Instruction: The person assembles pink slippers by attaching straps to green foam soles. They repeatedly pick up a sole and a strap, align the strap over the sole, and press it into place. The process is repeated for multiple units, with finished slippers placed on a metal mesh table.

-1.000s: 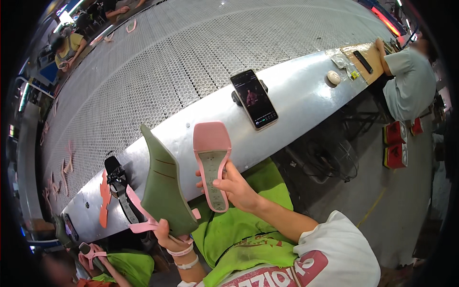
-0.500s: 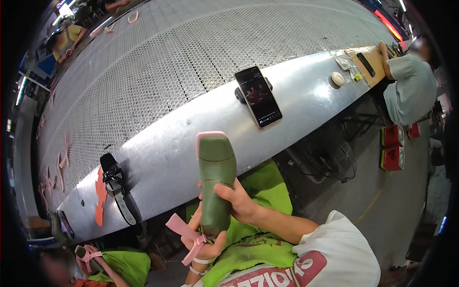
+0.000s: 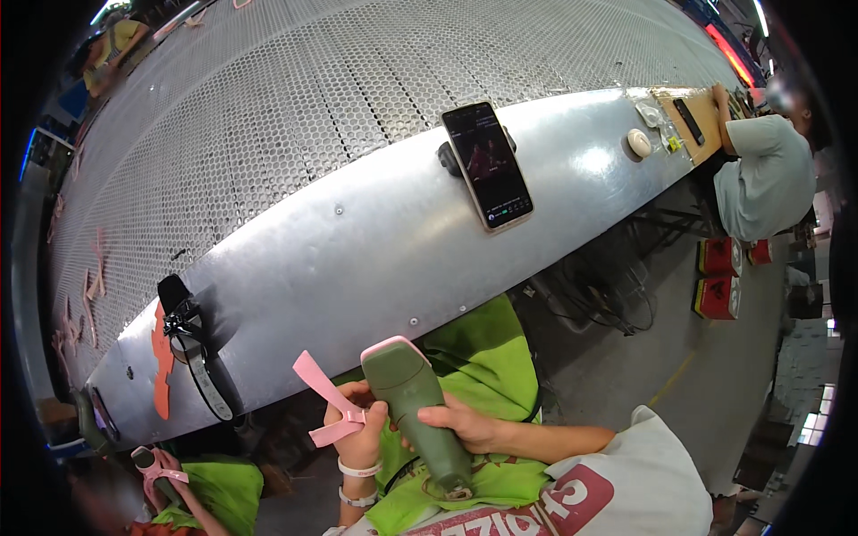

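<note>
Just off the metal table's near edge, my right hand [image 3: 466, 423] wraps around a green shoe last [image 3: 416, 402]. A thin pink sole piece [image 3: 394, 341] lines the wide end of the last, which points away from me; the other end tilts down toward my apron. On the last's left side my left hand [image 3: 359, 439] is closed on a pink sandal strap [image 3: 332, 393], whose crossed bands stick out to the left. Part of the left fingers is hidden behind the last.
A phone [image 3: 488, 165] leans on a stand on the metal table [image 3: 357, 286]. At left lie a black sandal [image 3: 185, 326] and an orange sole-shaped piece [image 3: 162, 366]. A co-worker [image 3: 201, 496] sits at lower left, another [image 3: 767, 165] at far right. A perforated surface [image 3: 313, 116] stretches behind.
The shoe last has come down toward my body, its lower end swinging right. My left hand has shifted from beneath its lower end up along its left side, with the pink strap.
</note>
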The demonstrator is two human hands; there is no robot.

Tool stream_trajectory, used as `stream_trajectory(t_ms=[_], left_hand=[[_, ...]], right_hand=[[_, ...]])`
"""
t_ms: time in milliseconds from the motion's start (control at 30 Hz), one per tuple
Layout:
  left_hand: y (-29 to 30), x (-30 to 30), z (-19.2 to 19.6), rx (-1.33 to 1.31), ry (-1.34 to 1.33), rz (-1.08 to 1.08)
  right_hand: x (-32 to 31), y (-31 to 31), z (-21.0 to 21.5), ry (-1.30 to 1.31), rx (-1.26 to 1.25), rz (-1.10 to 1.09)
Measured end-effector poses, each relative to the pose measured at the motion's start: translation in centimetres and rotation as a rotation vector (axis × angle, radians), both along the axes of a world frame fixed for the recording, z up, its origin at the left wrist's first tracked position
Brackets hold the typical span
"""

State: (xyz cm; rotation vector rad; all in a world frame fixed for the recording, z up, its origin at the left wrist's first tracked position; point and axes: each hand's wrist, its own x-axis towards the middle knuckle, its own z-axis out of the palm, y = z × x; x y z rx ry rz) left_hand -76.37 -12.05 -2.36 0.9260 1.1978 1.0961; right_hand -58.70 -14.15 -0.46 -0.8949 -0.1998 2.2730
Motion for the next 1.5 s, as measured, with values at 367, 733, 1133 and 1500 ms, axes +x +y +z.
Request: stream_trajectory(t_ms=[367, 733, 1133, 1500], left_hand=[[3.3, -1.8, -6.9, -0.057, -0.046, 0.104], [1.9, 0.1, -6.5, -0.086, 0.061, 0.109], [0.9, -8.5, -13.5, -0.006, 0.196, 0.135], [1.2, -11.5, -14.8, -0.045, 0.114, 0.133]], right_hand=[[-2.5, 3.8, -6.2, 0.036, -0.027, 0.017], [-2.2, 2.4, -7.8, -0.004, -0.083, -0.003], [-10.5, 2.4, -13.3, -0.025, -0.072, 0.041], [-13.2, 1.8, -16.2, -0.010, -0.049, 0.086]])
